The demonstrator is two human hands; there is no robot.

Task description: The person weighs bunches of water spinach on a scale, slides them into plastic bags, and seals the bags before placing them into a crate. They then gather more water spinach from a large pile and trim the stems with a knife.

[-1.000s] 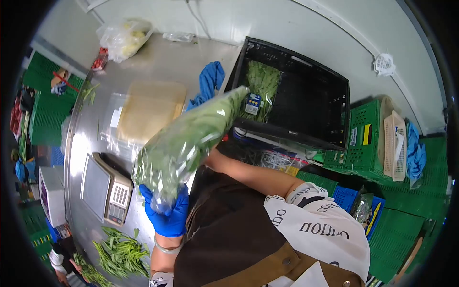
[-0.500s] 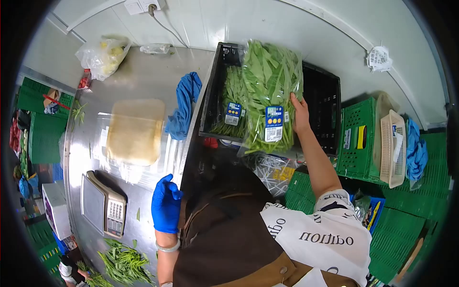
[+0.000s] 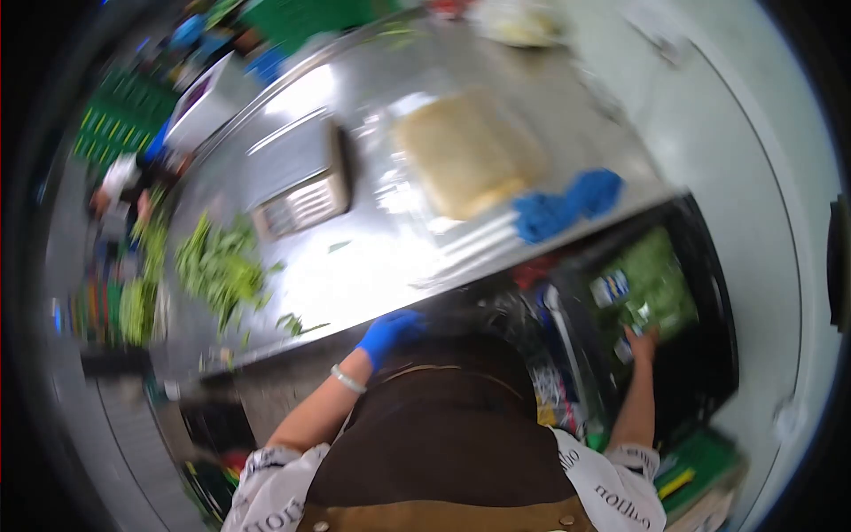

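Observation:
My right hand (image 3: 642, 342) is bare and reaches into the black crate (image 3: 714, 297) on the right. Its fingers close on the near edge of a clear plastic bag of leafy greens (image 3: 663, 282); the picture is blurred there. A blue-and-white label (image 3: 610, 289) shows beside the leaves. My left hand (image 3: 390, 337), in a blue glove, is beside the front edge of the metal table (image 3: 372, 266), close to my brown apron. Blur hides how its fingers are held, and nothing is visible in it.
On the table are a scale (image 3: 297, 168), a stack of pale sheets (image 3: 461, 151), a blue cloth (image 3: 567, 206) and loose greens (image 3: 222, 266). A white plastic bag (image 3: 516, 21) lies at the back. Another person (image 3: 124, 186) is at the far left. A green crate (image 3: 705, 470) stands lower right.
My view has swung left, so the table now fills the middle. The bag of greens has gone down into the black crate with my right hand. My left hand remains near the table edge.

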